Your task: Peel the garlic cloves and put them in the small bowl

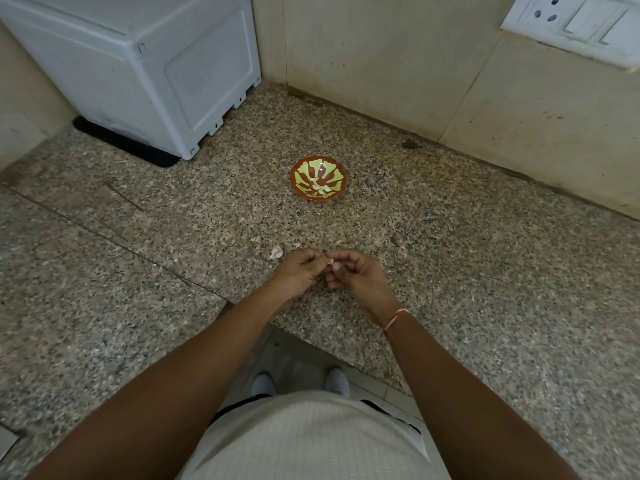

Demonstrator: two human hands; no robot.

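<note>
A small pale garlic clove (333, 264) is pinched between left hand (300, 271) and right hand (356, 274); the red-and-green patterned small bowl (319, 179) is set straight ahead, well apart.

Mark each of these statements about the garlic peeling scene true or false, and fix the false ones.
1. The small bowl already holds some peeled garlic cloves. True.
2. The bowl stands between the two hands. False: it sits farther back on the counter, well beyond the hands.
3. The left hand and right hand are close together, fingers curled around something small. True.
4. A garlic piece lies on the counter just left of the left hand. True.
5. A thread band is on the left wrist. False: the red and white thread band is on the right wrist.
6. The white appliance stands right of the bowl. False: it stands to the back left.
</note>
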